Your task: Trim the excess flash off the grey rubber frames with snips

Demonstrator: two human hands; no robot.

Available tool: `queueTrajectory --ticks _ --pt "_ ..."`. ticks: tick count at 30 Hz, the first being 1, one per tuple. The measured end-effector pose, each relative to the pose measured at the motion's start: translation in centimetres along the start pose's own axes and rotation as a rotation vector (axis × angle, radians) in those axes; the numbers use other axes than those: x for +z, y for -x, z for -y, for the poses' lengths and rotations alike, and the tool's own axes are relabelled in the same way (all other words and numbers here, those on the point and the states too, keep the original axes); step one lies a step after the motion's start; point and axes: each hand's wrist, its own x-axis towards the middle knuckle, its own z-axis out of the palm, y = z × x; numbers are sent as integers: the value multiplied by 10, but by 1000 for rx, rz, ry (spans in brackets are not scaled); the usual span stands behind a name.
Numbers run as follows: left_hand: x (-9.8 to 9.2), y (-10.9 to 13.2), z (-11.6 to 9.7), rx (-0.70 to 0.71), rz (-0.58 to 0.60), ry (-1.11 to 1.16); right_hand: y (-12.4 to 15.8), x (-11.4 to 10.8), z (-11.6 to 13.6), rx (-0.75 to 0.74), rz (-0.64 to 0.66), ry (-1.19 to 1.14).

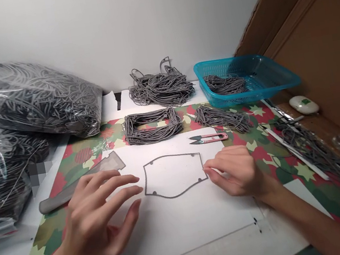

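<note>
A thin grey cord loop (170, 155) lies flat on a white sheet (186, 225), forming a rounded outline with small knobs at its corners. The fingertips of my right hand (234, 173) are at the loop's right corner, and I cannot tell whether they pinch it. My left hand (97, 218) is spread just left of the loop, its fingertips close to the cord. Under that palm's edge lies a flat grey bar (107, 164). Pink-handled thread snips (208, 138) lie above the loop.
Grey cord bundles (153, 126) lie on a camouflage-patterned mat (269, 158), with more behind. A blue plastic basket (246, 67) holds cords. Large clear bags of cords (28, 99) fill the left side. A white oval object (303, 105) and a brown board (312, 42) stand right.
</note>
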Motion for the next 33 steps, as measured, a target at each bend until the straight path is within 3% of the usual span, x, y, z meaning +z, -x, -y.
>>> queueTrajectory --ticks 9,19,33 --pt "12 2 17 -146 102 -77 2 8 -10 95 14 167" --pt "19 6 13 -148 220 -83 5 11 -8 160 227 181" --pt "20 9 13 -113 231 -115 6 10 -7 188 294 162"
